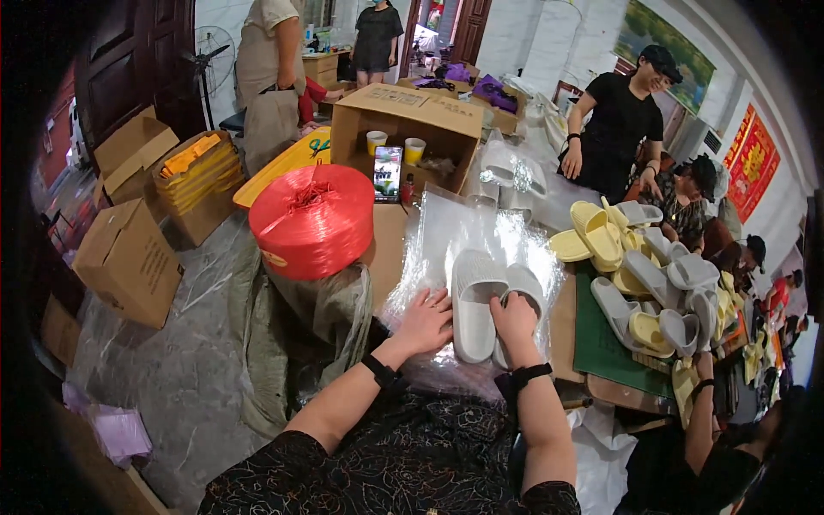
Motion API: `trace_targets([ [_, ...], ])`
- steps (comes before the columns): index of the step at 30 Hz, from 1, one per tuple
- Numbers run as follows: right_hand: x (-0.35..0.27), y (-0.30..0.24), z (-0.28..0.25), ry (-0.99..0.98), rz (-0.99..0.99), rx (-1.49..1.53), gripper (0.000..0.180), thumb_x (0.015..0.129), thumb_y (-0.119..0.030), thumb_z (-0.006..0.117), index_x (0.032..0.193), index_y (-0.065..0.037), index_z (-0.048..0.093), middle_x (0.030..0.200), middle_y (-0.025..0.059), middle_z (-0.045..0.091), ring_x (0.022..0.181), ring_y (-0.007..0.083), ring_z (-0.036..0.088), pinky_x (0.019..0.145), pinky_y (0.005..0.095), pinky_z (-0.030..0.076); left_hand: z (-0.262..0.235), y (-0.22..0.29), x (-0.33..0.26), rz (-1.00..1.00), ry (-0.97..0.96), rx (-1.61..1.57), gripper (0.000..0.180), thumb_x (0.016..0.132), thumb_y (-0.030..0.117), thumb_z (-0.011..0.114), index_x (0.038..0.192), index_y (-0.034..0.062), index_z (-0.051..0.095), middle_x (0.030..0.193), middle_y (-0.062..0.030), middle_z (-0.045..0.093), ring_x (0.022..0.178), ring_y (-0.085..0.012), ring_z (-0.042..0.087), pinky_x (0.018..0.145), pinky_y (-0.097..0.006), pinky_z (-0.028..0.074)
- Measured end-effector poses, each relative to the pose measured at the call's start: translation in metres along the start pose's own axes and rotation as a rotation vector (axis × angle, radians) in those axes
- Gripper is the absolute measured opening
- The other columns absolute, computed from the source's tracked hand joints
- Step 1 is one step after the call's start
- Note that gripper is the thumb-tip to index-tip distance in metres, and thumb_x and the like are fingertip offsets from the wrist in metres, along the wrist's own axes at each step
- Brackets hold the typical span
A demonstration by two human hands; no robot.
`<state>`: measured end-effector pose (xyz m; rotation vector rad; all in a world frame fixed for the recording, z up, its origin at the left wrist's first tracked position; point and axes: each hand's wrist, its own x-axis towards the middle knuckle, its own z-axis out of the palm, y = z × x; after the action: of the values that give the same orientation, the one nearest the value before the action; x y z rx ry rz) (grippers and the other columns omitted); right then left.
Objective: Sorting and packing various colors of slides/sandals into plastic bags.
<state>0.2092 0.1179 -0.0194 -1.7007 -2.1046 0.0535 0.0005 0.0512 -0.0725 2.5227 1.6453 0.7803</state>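
Note:
A pair of light grey slippers lies on a stack of clear plastic bags (421, 249) right in front of me. The left slipper (474, 300) shows its ribbed strap and whole footbed, while the other slipper (525, 281) is partly covered by my right hand (513, 322). That hand is closed, its fingers curled at the inner side of the right slipper, and the fingertips are partly hidden. My left hand (422, 321) lies on the bags with fingers stretched out, its tips close to the left slipper's outer edge. Both wrists wear black bands.
A big red roll of plastic twine (311, 225) stands at my left. Beyond it, an open cardboard box (408, 112) holds cups, with a phone (387, 173) in front. Yellow and grey slippers (657, 279) pile up at right, where a co-worker's hand (704, 367) reaches in.

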Motion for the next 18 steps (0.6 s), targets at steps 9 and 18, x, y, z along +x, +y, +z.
trace_targets([
  [9, 0.017, 0.034, 0.002, -0.012, 0.055, 0.042, 0.051, 0.090, -0.045, 0.051, 0.091, 0.004, 0.065, 0.088, 0.0266, 0.067, 0.083, 0.0435, 0.066, 0.080, 0.0519, 0.051, -0.014, 0.003, 0.003, -0.029, -0.089, -0.082, 0.069, 0.083, 0.053, 0.055, 0.139, 0.0129, 0.050, 0.152, -0.0145, 0.039, 0.143, -0.0359, 0.028, 0.117, -0.054, 0.015],
  [18, -0.036, 0.090, -0.046, 0.183, 0.235, 0.261, 0.043, 0.091, -0.034, 0.059, 0.085, 0.008, 0.059, 0.084, 0.0278, 0.063, 0.081, 0.0460, 0.061, 0.073, 0.0493, 0.046, -0.027, -0.001, 0.005, 0.005, -0.300, 0.010, 0.087, 0.079, 0.065, 0.059, 0.150, 0.0205, 0.035, 0.158, -0.0142, 0.025, 0.146, -0.0371, 0.019, 0.118, -0.053, 0.014],
])
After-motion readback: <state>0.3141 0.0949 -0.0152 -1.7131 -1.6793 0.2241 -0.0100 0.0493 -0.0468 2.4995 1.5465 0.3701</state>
